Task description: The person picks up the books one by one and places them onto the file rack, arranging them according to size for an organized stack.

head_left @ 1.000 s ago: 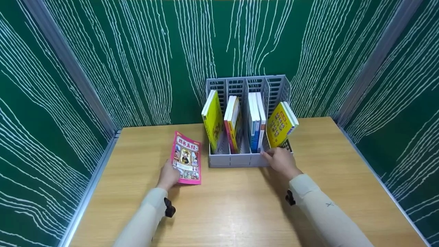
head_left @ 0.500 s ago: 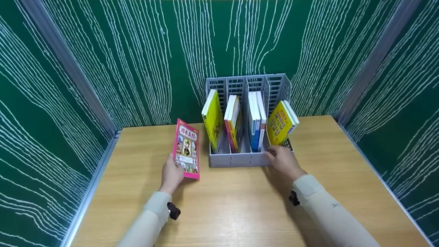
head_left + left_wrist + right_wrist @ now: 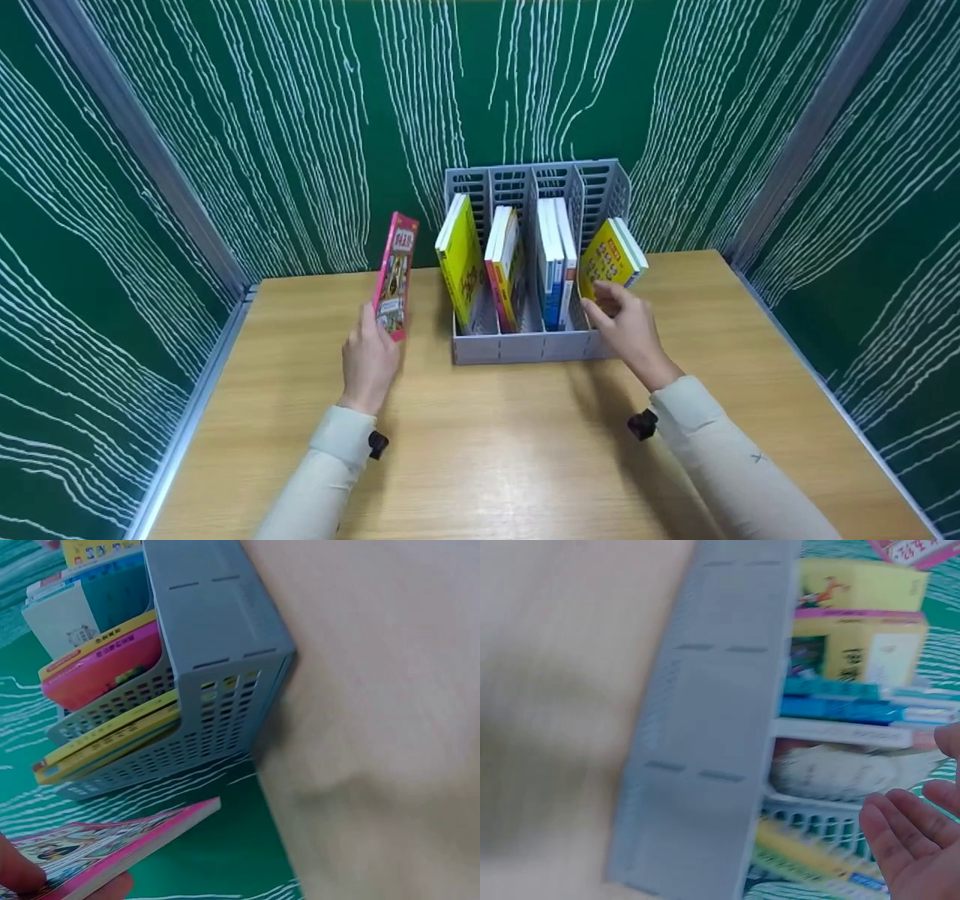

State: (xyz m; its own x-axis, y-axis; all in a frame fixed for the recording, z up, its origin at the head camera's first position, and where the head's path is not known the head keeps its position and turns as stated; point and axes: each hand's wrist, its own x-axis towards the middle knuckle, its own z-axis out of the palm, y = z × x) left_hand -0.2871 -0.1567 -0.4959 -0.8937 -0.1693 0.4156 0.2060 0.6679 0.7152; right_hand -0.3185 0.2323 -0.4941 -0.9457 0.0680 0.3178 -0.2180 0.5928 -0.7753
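Observation:
My left hand (image 3: 370,365) grips a pink-edged picture book (image 3: 395,277) by its lower part, left of the grey file rack (image 3: 525,349). The book stands nearly upright, and in the left wrist view its page edges (image 3: 150,853) face the camera, with thumb and fingers on either side. Fingers loosely bent and holding nothing, my right hand (image 3: 628,330) hovers over the front of the rack's rightmost compartment. Just behind the fingertips, a yellow book (image 3: 606,251) leans to the right there. In the right wrist view the right hand (image 3: 919,840) overlaps the rack's slots.
Other rack compartments hold yellow-green books (image 3: 461,262), pink-and-yellow-spined books (image 3: 504,277) and white-and-blue books (image 3: 556,262). The rack stands on a wooden table (image 3: 495,442). Behind it rises a green wall (image 3: 405,142) with white wavy lines, and green side walls flank the table.
The left hand has lifted the pink book from low over the table and turned it more upright and edge-on. My right hand has risen off the rack's front edge.

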